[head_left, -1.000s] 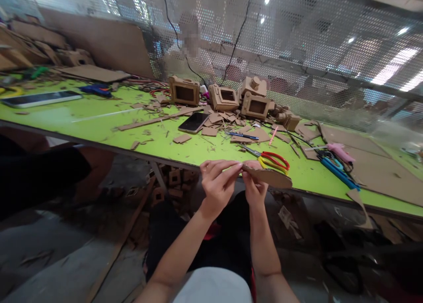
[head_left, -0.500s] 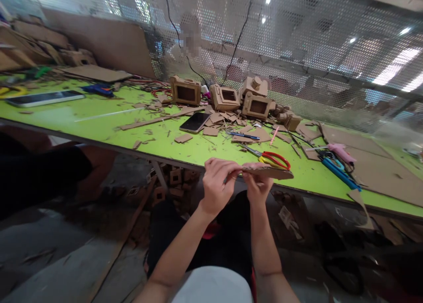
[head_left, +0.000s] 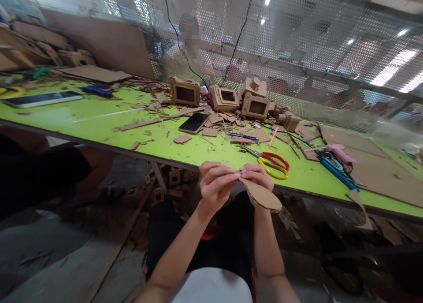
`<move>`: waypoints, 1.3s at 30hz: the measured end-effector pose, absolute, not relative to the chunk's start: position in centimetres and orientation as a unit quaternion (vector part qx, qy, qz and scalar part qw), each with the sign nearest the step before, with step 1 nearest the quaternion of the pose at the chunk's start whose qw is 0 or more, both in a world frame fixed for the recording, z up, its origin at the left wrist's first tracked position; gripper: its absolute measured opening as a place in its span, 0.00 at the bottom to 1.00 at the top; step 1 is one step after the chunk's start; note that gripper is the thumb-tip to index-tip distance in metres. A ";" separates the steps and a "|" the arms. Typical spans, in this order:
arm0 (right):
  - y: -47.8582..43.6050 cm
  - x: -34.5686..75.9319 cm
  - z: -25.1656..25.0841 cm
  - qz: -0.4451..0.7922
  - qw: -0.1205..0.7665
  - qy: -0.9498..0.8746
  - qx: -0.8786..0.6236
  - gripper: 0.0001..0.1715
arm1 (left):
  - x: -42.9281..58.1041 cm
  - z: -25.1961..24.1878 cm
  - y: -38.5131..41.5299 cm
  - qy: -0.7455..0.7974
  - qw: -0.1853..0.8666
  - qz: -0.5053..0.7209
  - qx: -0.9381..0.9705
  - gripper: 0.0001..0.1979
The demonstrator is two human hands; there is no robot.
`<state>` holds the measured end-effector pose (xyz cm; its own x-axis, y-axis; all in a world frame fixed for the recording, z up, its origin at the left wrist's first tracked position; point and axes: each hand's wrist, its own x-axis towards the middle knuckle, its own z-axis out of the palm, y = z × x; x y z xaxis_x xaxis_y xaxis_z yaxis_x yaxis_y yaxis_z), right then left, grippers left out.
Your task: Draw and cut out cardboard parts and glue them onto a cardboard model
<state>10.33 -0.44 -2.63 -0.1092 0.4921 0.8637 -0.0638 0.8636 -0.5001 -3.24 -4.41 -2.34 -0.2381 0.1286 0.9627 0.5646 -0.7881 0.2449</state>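
Observation:
A flat cardboard piece (head_left: 263,195) with a rounded outer end is held in front of the table's near edge, tilted down toward me. My left hand (head_left: 215,185) pinches its narrow end from the left. Close beside it, my right hand (head_left: 257,176) grips the same end with fingers over the top and the thumb hidden. Scissors (head_left: 272,162) with one red and one yellow handle lie on the table just beyond my right hand. Behind them is a blue pen (head_left: 243,136) among cardboard scraps.
Several cardboard camera models (head_left: 185,91) stand at the back of the green table (head_left: 155,140). A phone (head_left: 194,122) lies before them. At right are a pink glue gun (head_left: 340,153), a blue cutter (head_left: 339,174) and cardboard sheets. Another person's leg (head_left: 94,162) shows at left.
The cardboard piece has swung downward, so its broad face now shows instead of its edge. My right hand's fingers have come over its top, and the yellow scissor handle is uncovered.

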 end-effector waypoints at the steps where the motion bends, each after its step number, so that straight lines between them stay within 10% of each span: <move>1: -0.5 10.3 -2.6 0.213 0.650 -0.713 -0.154 0.07 | -3.3 -2.3 -4.4 -0.289 0.145 -0.728 -0.604 0.06; 39: -2.6 6.9 -3.1 0.374 0.765 -0.420 -0.314 0.14 | -1.4 -1.9 -4.8 -0.410 0.158 -0.704 -0.558 0.06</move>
<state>6.88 -2.63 -3.13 0.3673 0.8355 0.4087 -0.3084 0.5239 -0.7940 -1.44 -4.81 -1.87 -0.3278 0.2337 0.9154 0.6798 -0.6144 0.4004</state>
